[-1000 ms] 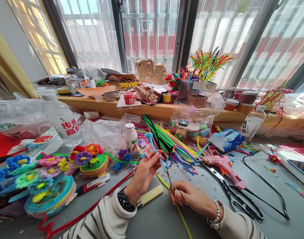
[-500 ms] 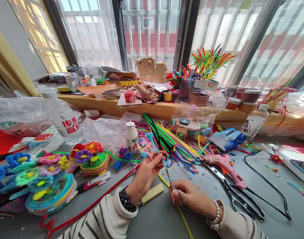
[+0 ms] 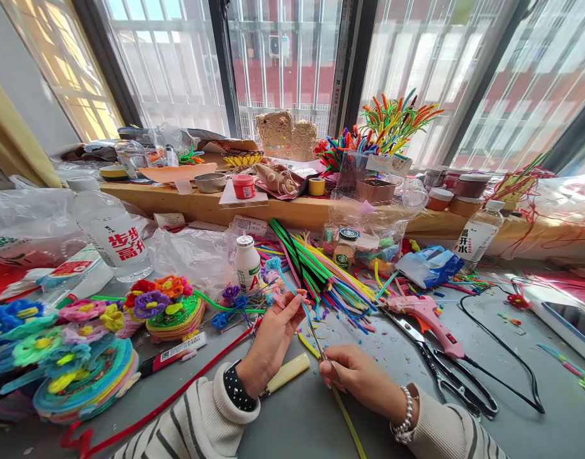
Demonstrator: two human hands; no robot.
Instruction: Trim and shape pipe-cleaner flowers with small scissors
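My left hand (image 3: pixel 268 341) pinches a light-blue pipe cleaner (image 3: pixel 286 280) between thumb and fingertips. Fluffy blue tufts (image 3: pixel 273 263) show near its far end. In my right hand (image 3: pixel 363 376) is a small pair of scissors (image 3: pixel 315 331), fingers round the handles. Its narrow blades reach up to the pipe cleaner just right of my left fingertips; whether they touch it is too fine to tell. Under the right hand runs a yellow-green pipe cleaner (image 3: pixel 348 421). Left of it, a cream-coloured handle (image 3: pixel 288 373) lies on the table.
A bundle of pipe cleaners (image 3: pixel 311 258) lies ahead. Pipe-cleaner flowers on round bases (image 3: pixel 88 376) stand left, beside a red strip (image 3: pixel 177 398). To the right are large scissors (image 3: pixel 440 363) and a pink glue gun (image 3: pixel 426 315) with a black cord (image 3: pixel 517 357). A white bottle (image 3: pixel 247 261) stands behind.
The view has swung slightly right, so everything sits a little further left. Both hands keep nearly the same pose and grips, with the scissors still at the light-blue pipe cleaner.
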